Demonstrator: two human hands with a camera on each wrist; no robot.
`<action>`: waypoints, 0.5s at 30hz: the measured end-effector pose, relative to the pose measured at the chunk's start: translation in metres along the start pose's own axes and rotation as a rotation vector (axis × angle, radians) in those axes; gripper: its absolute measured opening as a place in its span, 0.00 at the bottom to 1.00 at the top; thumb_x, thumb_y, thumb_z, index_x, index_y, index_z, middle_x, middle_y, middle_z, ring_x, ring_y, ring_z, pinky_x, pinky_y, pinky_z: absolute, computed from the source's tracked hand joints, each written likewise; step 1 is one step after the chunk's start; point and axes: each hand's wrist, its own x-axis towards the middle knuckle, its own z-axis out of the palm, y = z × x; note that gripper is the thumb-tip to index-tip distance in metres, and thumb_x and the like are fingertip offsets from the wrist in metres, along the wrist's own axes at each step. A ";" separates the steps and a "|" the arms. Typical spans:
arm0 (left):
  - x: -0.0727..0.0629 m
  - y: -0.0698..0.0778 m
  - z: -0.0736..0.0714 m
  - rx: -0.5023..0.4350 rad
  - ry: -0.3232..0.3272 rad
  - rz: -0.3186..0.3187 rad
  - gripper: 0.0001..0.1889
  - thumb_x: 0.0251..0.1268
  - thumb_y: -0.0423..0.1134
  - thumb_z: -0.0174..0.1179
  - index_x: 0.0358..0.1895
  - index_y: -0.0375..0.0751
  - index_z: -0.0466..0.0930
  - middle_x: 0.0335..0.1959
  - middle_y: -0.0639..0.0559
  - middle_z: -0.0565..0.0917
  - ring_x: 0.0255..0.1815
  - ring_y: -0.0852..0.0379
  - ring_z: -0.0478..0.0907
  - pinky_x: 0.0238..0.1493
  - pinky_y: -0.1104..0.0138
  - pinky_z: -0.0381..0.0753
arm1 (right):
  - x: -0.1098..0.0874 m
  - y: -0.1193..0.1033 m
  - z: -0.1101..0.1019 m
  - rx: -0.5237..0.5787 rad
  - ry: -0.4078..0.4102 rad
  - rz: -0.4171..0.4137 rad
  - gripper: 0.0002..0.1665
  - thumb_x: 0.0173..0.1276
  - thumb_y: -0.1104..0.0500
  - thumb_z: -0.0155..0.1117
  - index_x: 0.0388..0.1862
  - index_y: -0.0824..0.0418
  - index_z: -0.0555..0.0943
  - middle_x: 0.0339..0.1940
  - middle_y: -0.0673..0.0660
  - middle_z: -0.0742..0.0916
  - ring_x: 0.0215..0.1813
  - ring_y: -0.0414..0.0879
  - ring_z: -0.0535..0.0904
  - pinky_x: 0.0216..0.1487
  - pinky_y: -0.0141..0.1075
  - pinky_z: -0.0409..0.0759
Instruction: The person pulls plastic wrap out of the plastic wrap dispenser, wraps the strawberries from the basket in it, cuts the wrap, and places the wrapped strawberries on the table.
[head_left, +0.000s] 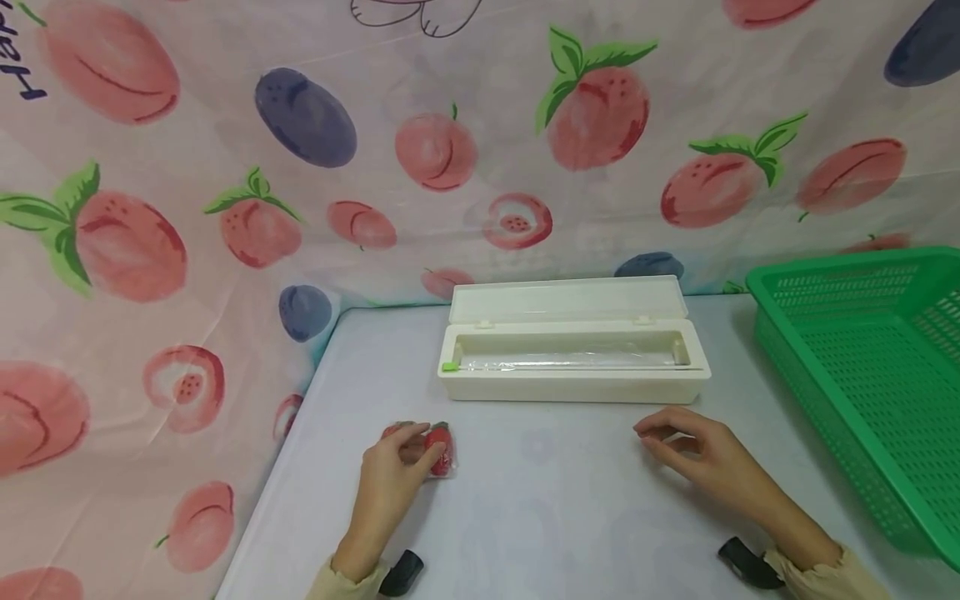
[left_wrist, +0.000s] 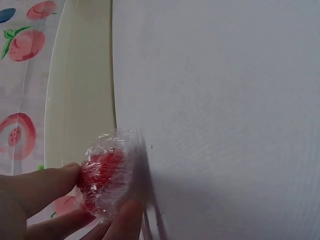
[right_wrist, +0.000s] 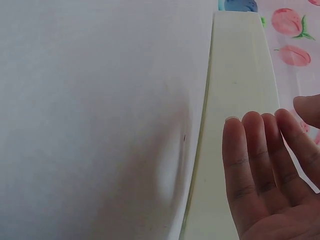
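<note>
My left hand [head_left: 388,479] pinches a small bundle of red strawberries [head_left: 441,451] between thumb and fingers, at the left of the white table. Crinkled clear film wraps the bundle [left_wrist: 104,175], as the left wrist view shows; part of it is hidden by the fingers. Across from it, my right hand [head_left: 708,457] hovers just in front of the dispenser's right end, holding nothing. Its fingers [right_wrist: 256,145] are loosely extended in the right wrist view. Behind both hands stands a white cling film dispenser [head_left: 573,390], lid raised, with clear film inside and a green slider [head_left: 450,367] at its left.
A green plastic basket [head_left: 787,367] stands at the right side of the table [head_left: 547,517]. Fruit-printed cloth [head_left: 480,75] hangs behind the table and along its left edge. A dark strap piece [head_left: 402,573] sits at each wrist.
</note>
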 end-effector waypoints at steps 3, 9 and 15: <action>0.000 0.001 0.000 0.003 -0.003 -0.007 0.18 0.59 0.40 0.72 0.50 0.36 0.85 0.33 0.48 0.89 0.33 0.57 0.86 0.30 0.70 0.83 | -0.001 0.000 0.000 0.005 -0.003 -0.005 0.09 0.68 0.66 0.67 0.46 0.60 0.84 0.43 0.55 0.87 0.42 0.34 0.81 0.40 0.31 0.84; -0.001 0.003 -0.003 0.055 -0.019 0.000 0.18 0.60 0.41 0.71 0.51 0.38 0.85 0.39 0.46 0.89 0.37 0.55 0.87 0.33 0.65 0.86 | 0.000 0.000 -0.001 -0.006 -0.020 0.041 0.11 0.67 0.65 0.67 0.48 0.60 0.83 0.44 0.54 0.87 0.42 0.33 0.81 0.40 0.31 0.83; -0.001 0.007 -0.006 0.096 -0.050 -0.024 0.18 0.60 0.42 0.71 0.53 0.40 0.85 0.43 0.45 0.89 0.41 0.52 0.87 0.38 0.60 0.87 | 0.002 -0.002 -0.003 -0.014 -0.022 0.046 0.16 0.66 0.67 0.67 0.53 0.65 0.81 0.44 0.56 0.88 0.42 0.33 0.82 0.41 0.31 0.84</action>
